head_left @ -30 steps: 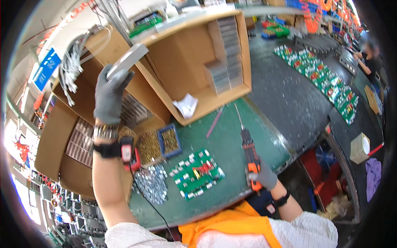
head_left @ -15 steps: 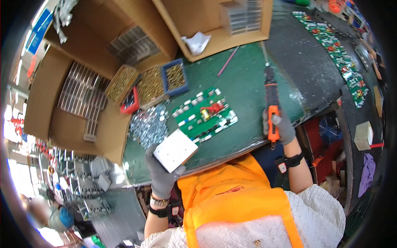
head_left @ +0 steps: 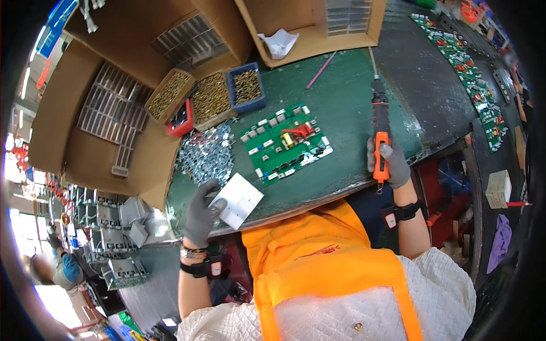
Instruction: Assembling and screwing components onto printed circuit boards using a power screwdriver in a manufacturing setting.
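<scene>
My left hand (head_left: 202, 215), in a grey glove, is at the table's front edge beside a white plate (head_left: 243, 200) with small holes. The thumb lies over the plate's left corner and the forefinger points away; the other fingers are partly hidden. A black-and-orange electric screwdriver (head_left: 380, 128) is gripped by my gloved right hand (head_left: 393, 165), its long bit pointing away from me. Between the hands a green circuit board (head_left: 286, 143) lies on the table, carrying a red part, a yellow part and several white connectors. Left of it spreads a heap of small silver metal pieces (head_left: 207, 152).
Bins of brass-coloured screws, one tan (head_left: 211, 101) and one blue (head_left: 263, 102), stand behind the heap. Cardboard boxes (head_left: 125, 187) with clear plastic trays line the left and back. A pink stick (head_left: 322, 70) lies on the green table (head_left: 341, 96). More circuit boards (head_left: 460, 68) run along the far right.
My left hand has shifted left and toward me, and the white plate has come nearer and turned. The forefinger now shows apart from it. My right hand still holds the screwdriver, little moved.
</scene>
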{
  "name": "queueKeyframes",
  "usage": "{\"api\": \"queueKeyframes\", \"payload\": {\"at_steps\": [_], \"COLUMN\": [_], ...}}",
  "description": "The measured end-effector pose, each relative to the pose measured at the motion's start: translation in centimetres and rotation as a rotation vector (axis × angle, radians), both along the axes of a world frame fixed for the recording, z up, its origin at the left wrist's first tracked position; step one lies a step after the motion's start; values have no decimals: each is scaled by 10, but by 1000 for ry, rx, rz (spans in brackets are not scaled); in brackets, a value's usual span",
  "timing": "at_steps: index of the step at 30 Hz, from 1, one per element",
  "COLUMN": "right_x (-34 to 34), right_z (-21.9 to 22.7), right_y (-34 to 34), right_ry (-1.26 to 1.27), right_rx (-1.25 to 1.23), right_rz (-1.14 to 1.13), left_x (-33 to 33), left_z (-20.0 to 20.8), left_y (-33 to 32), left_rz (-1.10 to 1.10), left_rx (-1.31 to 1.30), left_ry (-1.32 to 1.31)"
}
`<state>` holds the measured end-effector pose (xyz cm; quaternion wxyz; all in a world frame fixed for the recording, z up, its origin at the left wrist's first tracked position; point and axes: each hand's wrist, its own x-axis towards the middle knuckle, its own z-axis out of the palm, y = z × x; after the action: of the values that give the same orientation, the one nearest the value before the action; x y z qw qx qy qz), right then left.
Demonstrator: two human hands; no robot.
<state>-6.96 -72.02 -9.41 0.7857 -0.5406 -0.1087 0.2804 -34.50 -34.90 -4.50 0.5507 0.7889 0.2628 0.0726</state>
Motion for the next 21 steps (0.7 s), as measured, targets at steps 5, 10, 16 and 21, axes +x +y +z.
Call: {"api": "queueKeyframes", "payload": {"at_steps": [5, 10, 16, 21], "right_x": [-1, -1, 1, 0], "right_z": [2, 6, 5, 10], "right_y": [1, 2, 0, -2], "right_ry": [6, 22, 45, 58], "right_rx": [16, 33, 13, 18], "right_rz": [-27, -22, -36, -28], "left_x": [29, 76, 119, 127], "left_z": [40, 64, 49, 31], "left_y": [4, -30, -71, -74], "left_rz": [-100, -230, -388, -397], "left_rx": [-93, 721, 808, 855], "left_ry": [158, -214, -383, -415]}}
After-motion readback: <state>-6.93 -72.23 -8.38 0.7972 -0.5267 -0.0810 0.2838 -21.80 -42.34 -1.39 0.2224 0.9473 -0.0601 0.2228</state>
